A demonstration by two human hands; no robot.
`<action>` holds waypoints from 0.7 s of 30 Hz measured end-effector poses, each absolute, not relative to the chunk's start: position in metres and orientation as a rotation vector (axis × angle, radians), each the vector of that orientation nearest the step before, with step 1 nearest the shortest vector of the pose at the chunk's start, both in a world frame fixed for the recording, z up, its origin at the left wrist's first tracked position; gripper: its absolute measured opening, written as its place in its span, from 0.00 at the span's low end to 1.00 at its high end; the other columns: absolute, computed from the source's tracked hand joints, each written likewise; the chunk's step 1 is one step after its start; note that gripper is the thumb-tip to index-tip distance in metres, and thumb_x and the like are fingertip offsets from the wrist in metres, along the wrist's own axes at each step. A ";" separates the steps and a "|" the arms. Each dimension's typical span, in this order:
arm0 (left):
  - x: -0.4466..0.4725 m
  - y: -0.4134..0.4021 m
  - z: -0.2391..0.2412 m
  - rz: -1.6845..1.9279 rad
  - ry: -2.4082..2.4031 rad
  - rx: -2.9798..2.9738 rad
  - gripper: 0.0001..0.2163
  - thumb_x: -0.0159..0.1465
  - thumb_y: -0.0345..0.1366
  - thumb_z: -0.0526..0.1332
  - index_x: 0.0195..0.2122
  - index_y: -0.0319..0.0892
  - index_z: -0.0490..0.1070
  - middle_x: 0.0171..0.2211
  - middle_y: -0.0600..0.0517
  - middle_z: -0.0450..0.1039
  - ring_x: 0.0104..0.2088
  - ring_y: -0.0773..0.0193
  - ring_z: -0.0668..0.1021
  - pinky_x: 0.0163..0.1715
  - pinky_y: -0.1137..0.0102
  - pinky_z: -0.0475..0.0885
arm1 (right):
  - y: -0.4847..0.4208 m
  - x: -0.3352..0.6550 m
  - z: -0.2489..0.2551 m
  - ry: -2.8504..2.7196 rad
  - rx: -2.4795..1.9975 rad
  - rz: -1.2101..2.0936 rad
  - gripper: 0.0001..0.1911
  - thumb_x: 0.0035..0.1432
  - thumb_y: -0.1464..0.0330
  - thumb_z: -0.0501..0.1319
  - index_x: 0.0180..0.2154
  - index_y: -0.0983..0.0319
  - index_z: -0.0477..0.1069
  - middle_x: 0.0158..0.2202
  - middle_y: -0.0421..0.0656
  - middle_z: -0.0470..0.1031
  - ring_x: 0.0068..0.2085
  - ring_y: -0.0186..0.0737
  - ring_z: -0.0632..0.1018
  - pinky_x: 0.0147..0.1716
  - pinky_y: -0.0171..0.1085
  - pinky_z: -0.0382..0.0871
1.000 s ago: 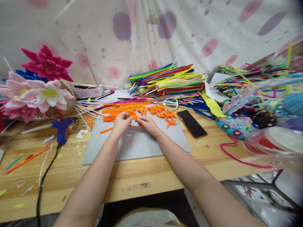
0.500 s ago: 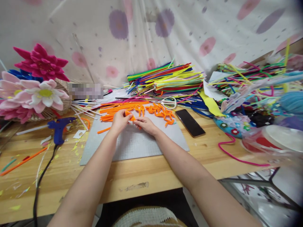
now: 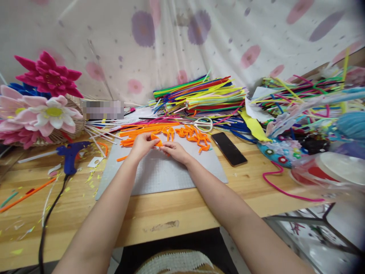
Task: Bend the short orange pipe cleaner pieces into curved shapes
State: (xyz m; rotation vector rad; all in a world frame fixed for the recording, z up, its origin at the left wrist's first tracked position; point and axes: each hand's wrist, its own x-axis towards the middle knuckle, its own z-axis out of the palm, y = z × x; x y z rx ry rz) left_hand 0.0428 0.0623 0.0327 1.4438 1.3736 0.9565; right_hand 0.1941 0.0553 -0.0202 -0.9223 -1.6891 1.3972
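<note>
Between my two hands, above the grey mat (image 3: 159, 179), is a small piece of bent orange pipe cleaner (image 3: 156, 139). My left hand (image 3: 142, 146) pinches its left side between thumb and fingers. At its lower right end, my right hand (image 3: 174, 150) has its fingertips closed on it. Just behind the hands lies a bundle of straight orange pipe cleaners (image 3: 134, 131). Several bent and twisted orange pipe cleaner pieces (image 3: 195, 135) rest on the back right of the mat.
White-handled scissors (image 3: 205, 124) lie behind the mat, a black phone (image 3: 229, 148) to its right. A blue glue gun (image 3: 71, 154) with a black cord is on the left, near fuzzy flowers (image 3: 53, 110). Colourful pipe cleaners (image 3: 202, 95) are heaped at the back.
My left hand and forearm have shifted very slightly to the left. Both hands keep hold of the orange piece, and everything else stays put.
</note>
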 end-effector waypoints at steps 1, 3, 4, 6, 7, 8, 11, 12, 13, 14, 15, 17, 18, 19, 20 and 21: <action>0.042 0.063 0.033 0.946 1.435 1.505 0.08 0.44 0.37 0.66 0.21 0.38 0.70 0.18 0.54 0.69 0.18 0.69 0.71 0.19 0.74 0.65 | 0.056 0.194 -0.022 -1.714 -0.931 1.358 0.14 0.51 0.59 0.54 0.26 0.64 0.66 0.20 0.35 0.59 0.23 0.28 0.60 0.24 0.30 0.53; 0.042 0.064 0.034 0.908 1.552 1.618 0.06 0.46 0.35 0.64 0.20 0.39 0.70 0.16 0.54 0.68 0.16 0.68 0.71 0.17 0.74 0.62 | 0.056 0.193 -0.024 -1.751 -0.944 1.273 0.13 0.51 0.60 0.54 0.24 0.64 0.65 0.20 0.36 0.59 0.24 0.29 0.60 0.25 0.31 0.53; 0.042 0.065 0.035 0.884 1.606 1.662 0.06 0.46 0.35 0.64 0.19 0.39 0.70 0.15 0.54 0.68 0.16 0.68 0.70 0.17 0.74 0.60 | 0.056 0.192 -0.024 -1.761 -0.951 1.239 0.13 0.52 0.61 0.54 0.23 0.64 0.65 0.20 0.36 0.59 0.24 0.29 0.60 0.25 0.31 0.53; 0.042 0.066 0.036 0.841 1.674 1.712 0.07 0.47 0.35 0.64 0.17 0.40 0.69 0.14 0.55 0.67 0.15 0.68 0.70 0.16 0.74 0.59 | 0.054 0.192 -0.023 -1.773 -0.970 1.197 0.13 0.52 0.62 0.54 0.22 0.63 0.63 0.21 0.36 0.60 0.25 0.30 0.61 0.26 0.31 0.54; 0.041 0.066 0.036 0.831 1.676 1.717 0.07 0.46 0.36 0.64 0.16 0.40 0.70 0.14 0.54 0.67 0.15 0.68 0.69 0.15 0.74 0.58 | 0.053 0.192 -0.022 -1.774 -0.979 1.190 0.13 0.52 0.62 0.54 0.22 0.63 0.63 0.20 0.36 0.60 0.25 0.30 0.61 0.27 0.31 0.54; 0.040 0.067 0.036 0.829 1.657 1.708 0.07 0.46 0.36 0.64 0.17 0.40 0.71 0.14 0.54 0.67 0.15 0.68 0.69 0.15 0.74 0.58 | 0.052 0.191 -0.021 -1.770 -0.985 1.189 0.13 0.52 0.61 0.53 0.22 0.63 0.63 0.20 0.36 0.59 0.25 0.30 0.61 0.27 0.31 0.54; 0.035 0.070 0.033 0.836 1.542 1.653 0.07 0.46 0.37 0.64 0.22 0.39 0.74 0.17 0.52 0.71 0.16 0.68 0.70 0.16 0.74 0.60 | 0.050 0.191 -0.017 -1.740 -0.984 1.198 0.14 0.53 0.60 0.53 0.22 0.63 0.62 0.20 0.36 0.59 0.25 0.30 0.61 0.26 0.31 0.54; 0.034 0.070 0.032 0.833 1.511 1.646 0.07 0.46 0.38 0.64 0.23 0.39 0.75 0.18 0.52 0.72 0.16 0.68 0.70 0.16 0.74 0.61 | 0.050 0.191 -0.017 -1.730 -0.981 1.203 0.15 0.52 0.60 0.53 0.22 0.63 0.62 0.20 0.36 0.59 0.25 0.30 0.61 0.26 0.31 0.54; 0.033 0.071 0.031 0.830 1.491 1.650 0.08 0.46 0.38 0.64 0.24 0.39 0.75 0.20 0.51 0.72 0.17 0.68 0.70 0.17 0.74 0.61 | 0.050 0.191 -0.016 -1.727 -0.980 1.205 0.15 0.52 0.60 0.53 0.22 0.63 0.63 0.20 0.36 0.59 0.25 0.30 0.61 0.26 0.31 0.54; 0.033 0.071 0.030 0.833 1.482 1.665 0.08 0.46 0.38 0.64 0.25 0.40 0.76 0.21 0.51 0.73 0.18 0.68 0.70 0.17 0.74 0.62 | 0.050 0.191 -0.017 -1.727 -0.982 1.202 0.14 0.52 0.60 0.53 0.22 0.63 0.63 0.20 0.36 0.59 0.25 0.29 0.61 0.26 0.31 0.54; 0.034 0.070 0.030 0.842 1.485 1.686 0.08 0.46 0.37 0.63 0.26 0.40 0.76 0.22 0.51 0.73 0.18 0.68 0.70 0.18 0.74 0.62 | 0.051 0.191 -0.018 -1.728 -0.984 1.196 0.14 0.52 0.60 0.53 0.22 0.63 0.63 0.20 0.36 0.59 0.25 0.30 0.61 0.27 0.31 0.54; 0.036 0.068 0.030 0.872 1.528 1.731 0.07 0.47 0.37 0.62 0.26 0.42 0.76 0.23 0.51 0.74 0.20 0.67 0.70 0.19 0.74 0.62 | 0.053 0.191 -0.021 -1.727 -0.991 1.177 0.14 0.52 0.60 0.53 0.23 0.63 0.64 0.20 0.36 0.59 0.25 0.30 0.62 0.27 0.31 0.54; 0.038 0.067 0.031 0.885 1.558 1.747 0.07 0.48 0.37 0.62 0.26 0.42 0.76 0.23 0.52 0.73 0.20 0.67 0.70 0.19 0.74 0.62 | 0.054 0.190 -0.023 -1.722 -0.994 1.169 0.14 0.52 0.60 0.53 0.23 0.63 0.65 0.20 0.36 0.59 0.25 0.30 0.62 0.27 0.31 0.54; 0.039 0.066 0.032 0.894 1.586 1.756 0.07 0.48 0.37 0.62 0.26 0.42 0.76 0.22 0.52 0.73 0.20 0.67 0.70 0.20 0.73 0.62 | 0.055 0.190 -0.025 -1.712 -0.997 1.163 0.14 0.52 0.60 0.54 0.24 0.63 0.66 0.21 0.36 0.60 0.25 0.30 0.62 0.27 0.31 0.55; 0.041 0.066 0.032 0.897 1.607 1.758 0.06 0.48 0.37 0.61 0.26 0.42 0.76 0.22 0.52 0.72 0.20 0.67 0.70 0.20 0.73 0.62 | 0.057 0.190 -0.027 -1.699 -1.000 1.157 0.13 0.52 0.60 0.54 0.25 0.63 0.67 0.21 0.37 0.61 0.25 0.30 0.62 0.27 0.31 0.55; 0.042 0.065 0.031 0.899 1.616 1.751 0.06 0.48 0.37 0.61 0.25 0.42 0.75 0.21 0.52 0.72 0.20 0.67 0.70 0.20 0.73 0.63 | 0.058 0.189 -0.029 -1.687 -1.002 1.155 0.13 0.52 0.60 0.54 0.27 0.63 0.68 0.22 0.37 0.62 0.25 0.30 0.62 0.27 0.31 0.55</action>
